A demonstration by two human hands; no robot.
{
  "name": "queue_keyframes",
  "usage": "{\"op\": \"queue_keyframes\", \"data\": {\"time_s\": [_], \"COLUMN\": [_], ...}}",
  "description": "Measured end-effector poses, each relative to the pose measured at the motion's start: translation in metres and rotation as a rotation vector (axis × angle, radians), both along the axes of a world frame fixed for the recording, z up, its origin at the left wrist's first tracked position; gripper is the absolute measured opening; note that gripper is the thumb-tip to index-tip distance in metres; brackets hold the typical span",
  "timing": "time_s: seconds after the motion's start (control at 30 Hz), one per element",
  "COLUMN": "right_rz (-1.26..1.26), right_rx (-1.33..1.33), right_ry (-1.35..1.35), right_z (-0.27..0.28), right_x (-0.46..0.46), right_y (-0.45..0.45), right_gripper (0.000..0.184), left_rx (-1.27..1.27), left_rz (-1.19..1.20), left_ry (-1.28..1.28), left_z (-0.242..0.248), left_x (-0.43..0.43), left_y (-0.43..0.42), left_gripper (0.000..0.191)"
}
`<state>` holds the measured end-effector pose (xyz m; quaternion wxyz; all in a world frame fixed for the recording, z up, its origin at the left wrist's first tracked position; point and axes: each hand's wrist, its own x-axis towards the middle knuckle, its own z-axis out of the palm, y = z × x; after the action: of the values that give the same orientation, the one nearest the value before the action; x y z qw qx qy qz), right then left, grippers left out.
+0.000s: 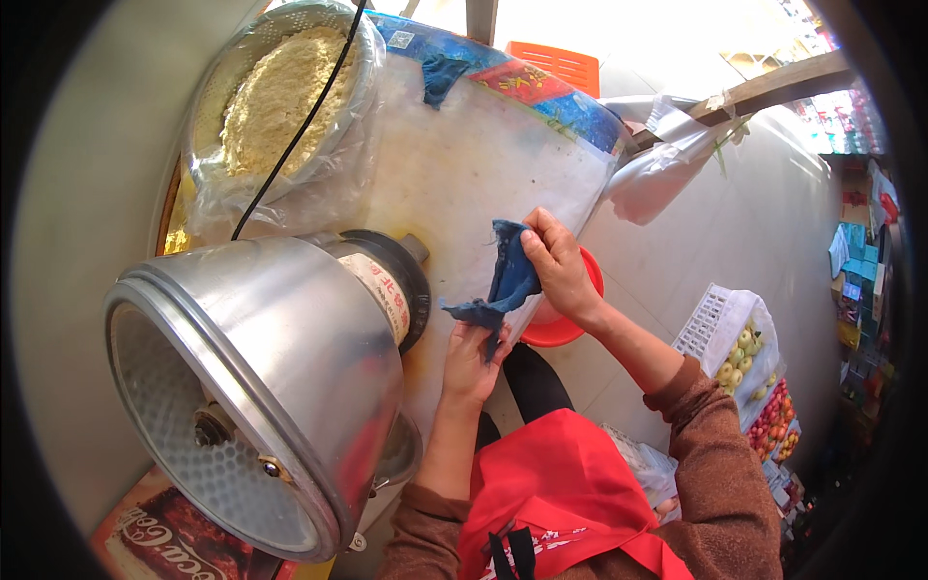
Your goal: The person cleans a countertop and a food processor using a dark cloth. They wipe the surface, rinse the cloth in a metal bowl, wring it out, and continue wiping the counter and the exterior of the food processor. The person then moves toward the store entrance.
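Observation:
A frayed dark-blue cloth [511, 272] hangs between my two hands above the table's front edge. My right hand [554, 257] pinches its upper right side between thumb and fingers. Lower down, my left hand [475, 359] holds the bottom end, with a strip of the cloth lying over the fingers. Just left of them stands a stainless-steel drum-shaped machine [290, 348], tilted, with a dark collar and a label bearing writing. Partly hidden behind my right hand and forearm is a red plastic basin [554, 335], below the table's edge.
A plastic-lined colander [206, 109] of pale crumbly meal [286, 101] stands back left, crossed by a black cable [301, 123]. Another blue cloth piece [441, 78] lies on the covered table [464, 152]. White plastic bags [660, 170] hang at its right corner. Fruit crates [705, 319] sit right.

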<state>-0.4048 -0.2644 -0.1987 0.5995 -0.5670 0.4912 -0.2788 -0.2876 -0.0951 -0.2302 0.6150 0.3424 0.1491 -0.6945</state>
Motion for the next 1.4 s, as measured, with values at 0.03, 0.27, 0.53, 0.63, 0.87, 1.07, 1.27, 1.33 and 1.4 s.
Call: {"op": "queue_keyframes", "data": {"time_s": [0.03, 0.27, 0.53, 0.63, 0.87, 1.07, 1.27, 1.33, 1.4], "right_rz": [-0.051, -0.173, -0.408, -0.175, 0.421, 0.665, 0.429, 0.255, 0.43], "right_rx": [0.018, -0.532, 0.091, 0.265, 0.383, 0.295, 0.288, 0.297, 0.168], "right_ry": [0.011, 0.065, -0.303, -0.048, 0.032, 0.08, -0.034, 0.0, 0.06], "right_z": [0.003, 0.003, -0.019, -0.052, -0.063, -0.036, -0.026, -0.021, -0.017], "right_x": [0.005, 0.069, 0.183, 0.179, 0.084, 0.02, 0.002, -0.002, -0.003], "right_y": [-0.003, -0.113, -0.228, -0.195, -0.073, -0.034, -0.031, -0.035, -0.035], "right_gripper": [0.024, 0.021, 0.031, 0.039, 0.049, 0.043, 0.021, 0.017, 0.021], "left_rx": [0.091, 0.19, 0.084, 0.061, 0.037, 0.003, 0.096, 0.114, 0.135], "left_rz": [0.048, 0.068, 0.013, -0.004, -0.027, -0.048, -0.146, -0.151, -0.167], "left_ry": [-0.011, -0.017, -0.067, -0.104, -0.159, -0.227, -0.218, -0.237, -0.278], "left_z": [-0.003, -0.017, -0.013, -0.01, 0.007, 0.019, 0.005, 0.002, 0.001], "left_x": [-0.001, -0.006, -0.017, -0.013, 0.002, 0.003, -0.001, -0.002, -0.004], "left_y": [0.0, 0.027, 0.031, 0.022, -0.003, -0.018, -0.01, -0.005, -0.001], "left_gripper": [0.024, 0.031, 0.025, 0.023, 0.021, 0.021, 0.019, 0.019, 0.019]}}
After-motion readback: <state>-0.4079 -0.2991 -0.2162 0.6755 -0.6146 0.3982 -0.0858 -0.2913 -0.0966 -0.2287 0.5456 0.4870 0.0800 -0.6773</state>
